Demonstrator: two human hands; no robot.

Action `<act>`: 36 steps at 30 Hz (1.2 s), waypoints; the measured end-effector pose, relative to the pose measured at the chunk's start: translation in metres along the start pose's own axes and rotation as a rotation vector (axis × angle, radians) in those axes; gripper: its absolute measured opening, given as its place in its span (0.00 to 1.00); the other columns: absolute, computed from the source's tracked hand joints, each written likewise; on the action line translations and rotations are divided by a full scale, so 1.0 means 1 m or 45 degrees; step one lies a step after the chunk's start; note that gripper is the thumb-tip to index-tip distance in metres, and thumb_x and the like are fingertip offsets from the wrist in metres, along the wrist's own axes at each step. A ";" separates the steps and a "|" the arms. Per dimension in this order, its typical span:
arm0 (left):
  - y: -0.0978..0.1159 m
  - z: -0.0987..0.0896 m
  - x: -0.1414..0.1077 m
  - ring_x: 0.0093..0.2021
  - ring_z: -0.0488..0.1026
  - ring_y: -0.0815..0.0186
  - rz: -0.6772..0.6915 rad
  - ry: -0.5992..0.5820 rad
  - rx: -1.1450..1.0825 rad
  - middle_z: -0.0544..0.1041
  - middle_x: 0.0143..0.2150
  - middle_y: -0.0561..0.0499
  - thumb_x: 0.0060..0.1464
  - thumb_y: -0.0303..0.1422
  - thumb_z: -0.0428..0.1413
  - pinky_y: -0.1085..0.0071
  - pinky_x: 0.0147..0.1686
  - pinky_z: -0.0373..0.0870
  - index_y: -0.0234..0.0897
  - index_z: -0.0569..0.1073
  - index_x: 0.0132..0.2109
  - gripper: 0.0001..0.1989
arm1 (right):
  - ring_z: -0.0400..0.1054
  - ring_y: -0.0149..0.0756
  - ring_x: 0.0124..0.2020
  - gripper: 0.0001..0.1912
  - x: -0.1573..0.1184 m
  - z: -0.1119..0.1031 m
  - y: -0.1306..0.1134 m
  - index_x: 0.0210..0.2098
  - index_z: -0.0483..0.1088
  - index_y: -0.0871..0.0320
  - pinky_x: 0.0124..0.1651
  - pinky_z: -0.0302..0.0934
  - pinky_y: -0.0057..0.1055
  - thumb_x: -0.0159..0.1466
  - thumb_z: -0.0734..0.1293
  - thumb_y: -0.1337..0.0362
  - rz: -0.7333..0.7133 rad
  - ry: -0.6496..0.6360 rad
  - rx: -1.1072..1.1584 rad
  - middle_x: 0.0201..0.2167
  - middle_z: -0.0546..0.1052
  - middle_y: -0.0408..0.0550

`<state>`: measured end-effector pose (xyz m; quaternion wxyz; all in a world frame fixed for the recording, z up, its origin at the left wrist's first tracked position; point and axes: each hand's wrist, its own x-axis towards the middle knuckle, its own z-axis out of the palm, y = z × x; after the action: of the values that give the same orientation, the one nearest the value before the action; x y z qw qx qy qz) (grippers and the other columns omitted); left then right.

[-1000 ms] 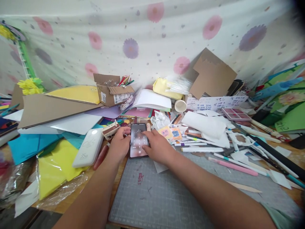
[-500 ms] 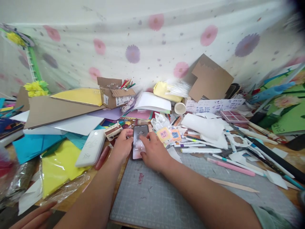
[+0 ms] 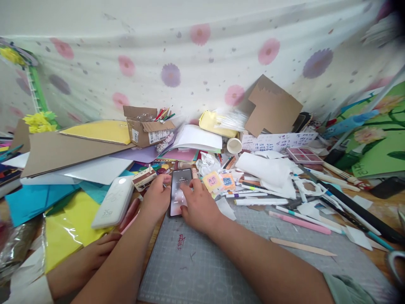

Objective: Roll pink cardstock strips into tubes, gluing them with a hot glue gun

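Note:
A dark-framed smartphone (image 3: 177,192) lies upright-facing at the far left edge of the grey cutting mat (image 3: 202,257), its lit screen showing what looks like a keypad. My left hand (image 3: 156,196) closes on the phone's left edge, its fingers curled there. Over the screen reaches my right hand (image 3: 201,207), fingers apart, with the index finger and thumb at the glass. Just left of my left hand are a small brown-and-white carton (image 3: 144,179) and a white power bank (image 3: 114,202).
Another person's hand (image 3: 95,253) rests at lower left, beside yellow packaged sheets (image 3: 68,219). Pens, paper scraps and a wooden stick (image 3: 303,247) lie to the right. Behind stand a cardboard box (image 3: 148,126) of pencils, a paper cup (image 3: 234,145) and a cardboard piece (image 3: 274,105).
The view has shifted slightly, moving the scene left and down. My hands stay at the phone. The other person's hand has moved up and right, towards the power bank.

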<state>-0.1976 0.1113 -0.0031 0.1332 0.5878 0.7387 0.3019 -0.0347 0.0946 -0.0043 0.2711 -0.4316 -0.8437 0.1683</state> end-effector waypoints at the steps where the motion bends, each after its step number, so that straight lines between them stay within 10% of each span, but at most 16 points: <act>1: 0.002 -0.001 -0.002 0.48 0.72 0.61 0.038 0.011 -0.002 0.74 0.50 0.47 0.61 0.29 0.52 0.59 0.49 0.70 0.36 0.70 0.50 0.11 | 0.60 0.51 0.50 0.28 0.000 0.000 0.000 0.56 0.63 0.61 0.53 0.58 0.48 0.56 0.66 0.66 0.002 0.007 0.012 0.50 0.62 0.60; 13: 0.093 -0.044 0.001 0.38 0.77 0.63 0.407 0.416 -0.373 0.77 0.41 0.54 0.58 0.30 0.46 0.66 0.40 0.73 0.43 0.72 0.42 0.11 | 0.59 0.39 0.58 0.25 0.005 -0.005 0.019 0.56 0.63 0.62 0.60 0.57 0.35 0.58 0.64 0.71 0.113 0.139 0.298 0.54 0.60 0.57; 19: 0.076 -0.030 0.025 0.29 0.76 0.65 0.368 0.451 -0.579 0.78 0.34 0.52 0.54 0.29 0.49 0.70 0.29 0.72 0.41 0.73 0.38 0.09 | 0.29 0.53 0.70 0.35 0.004 -0.001 0.016 0.62 0.60 0.60 0.69 0.34 0.48 0.56 0.69 0.65 0.078 0.051 0.212 0.69 0.44 0.59; 36: 0.057 -0.035 0.012 0.27 0.75 0.69 0.291 0.403 -0.650 0.78 0.31 0.56 0.54 0.27 0.49 0.75 0.28 0.70 0.40 0.74 0.34 0.09 | 0.24 0.49 0.70 0.43 0.009 0.007 0.010 0.67 0.49 0.54 0.68 0.30 0.53 0.55 0.69 0.63 0.237 -0.211 0.078 0.71 0.34 0.55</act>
<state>-0.1747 0.1196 0.0604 0.1252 0.5604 0.5797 0.5782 -0.0370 0.1076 -0.0128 0.1967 -0.4843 -0.8139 0.2535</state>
